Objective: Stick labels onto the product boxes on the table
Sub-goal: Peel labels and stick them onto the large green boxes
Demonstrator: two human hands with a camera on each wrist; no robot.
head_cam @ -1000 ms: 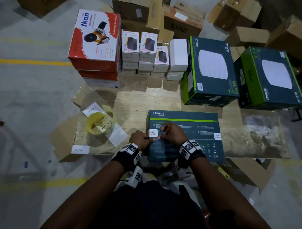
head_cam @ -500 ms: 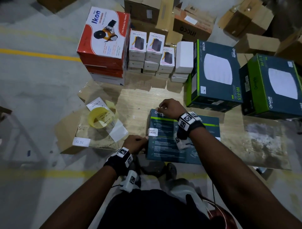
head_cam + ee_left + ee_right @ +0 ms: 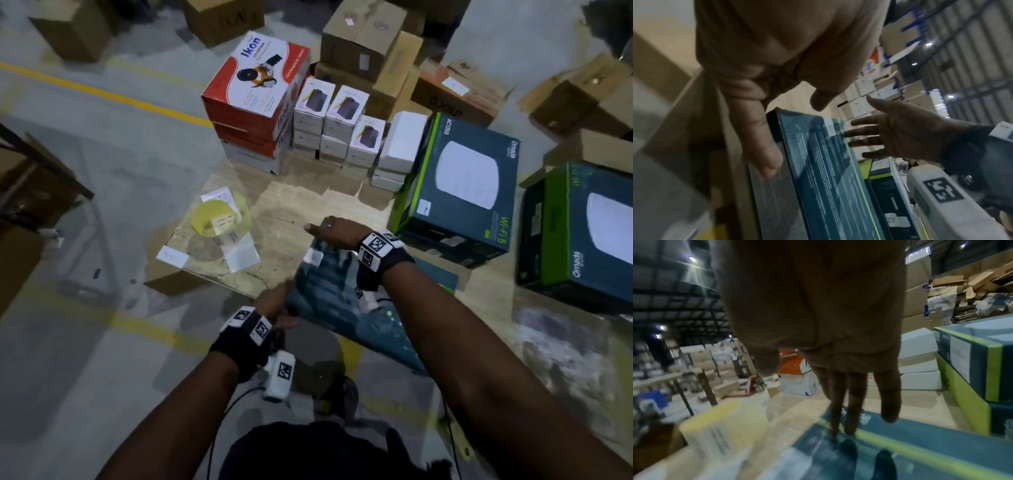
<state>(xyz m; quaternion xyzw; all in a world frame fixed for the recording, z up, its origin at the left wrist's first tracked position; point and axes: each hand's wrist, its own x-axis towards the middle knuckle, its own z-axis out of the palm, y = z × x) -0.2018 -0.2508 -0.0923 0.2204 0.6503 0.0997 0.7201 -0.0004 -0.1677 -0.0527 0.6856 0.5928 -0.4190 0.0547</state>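
A flat teal product box (image 3: 329,294) is tilted, its near part out past the front edge of the wooden table (image 3: 284,205). A white label (image 3: 313,256) sits on its top face near the far left corner. My left hand (image 3: 277,308) holds the box at its near left corner; in the left wrist view its fingers (image 3: 760,138) lie along the dark side wall of the box (image 3: 828,162). My right hand (image 3: 329,228) rests on the far edge with straight, spread fingers (image 3: 863,133). Those fingertips (image 3: 849,418) touch the box's top (image 3: 920,443).
A yellow label roll (image 3: 219,219) and loose white labels (image 3: 239,257) lie at the table's left. At the back stand red Ikon boxes (image 3: 253,96) and small white boxes (image 3: 339,137). Two big green-and-teal boxes (image 3: 459,192) (image 3: 582,233) fill the right. Cardboard cartons lie beyond.
Both hands left the white label. The right hand went to the box's far edge. The box, flat before, now tilts and has turned and come toward me over the table's front edge.
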